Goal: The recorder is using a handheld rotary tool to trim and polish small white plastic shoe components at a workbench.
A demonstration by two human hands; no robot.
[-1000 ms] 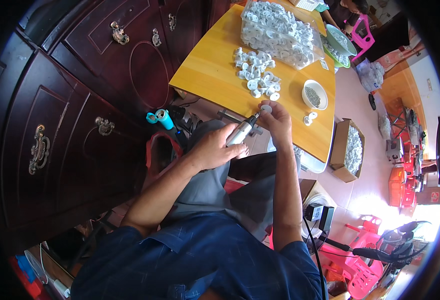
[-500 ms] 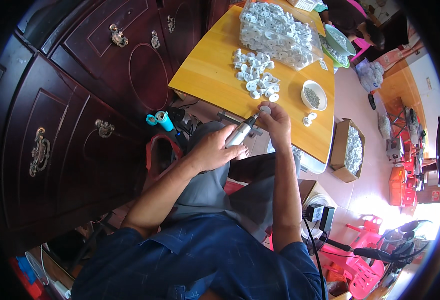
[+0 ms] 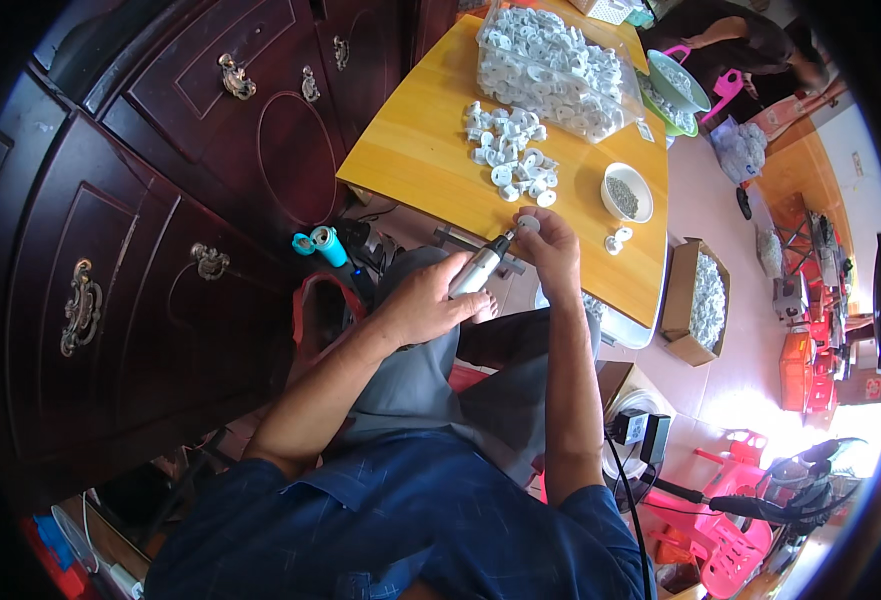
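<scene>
My left hand (image 3: 428, 303) is wrapped round a silver electric screwdriver (image 3: 477, 268) with a black nose. Its tip meets a small round white plastic part (image 3: 528, 224), which my right hand (image 3: 554, 250) pinches over the near edge of the yellow table (image 3: 410, 150). Whether a screw sits at the tip is too small to tell. Beyond my hands lies a loose pile of similar white parts (image 3: 510, 150). To the right of the pile is a white bowl (image 3: 643, 180) of small grey metal pieces, with a few white parts (image 3: 616, 240) in front of it.
A clear bin (image 3: 560, 75) heaped with white parts stands at the table's far end, beside green basins (image 3: 682, 85). A cardboard box (image 3: 693, 300) of white parts is on the floor at right. Dark cabinets (image 3: 210, 180) line the left. Another person (image 3: 740, 40) bends at the far right.
The other person at the far right has shifted, with an arm now stretched out. My hands keep nearly the same place, the screwdriver tip still at the white part.
</scene>
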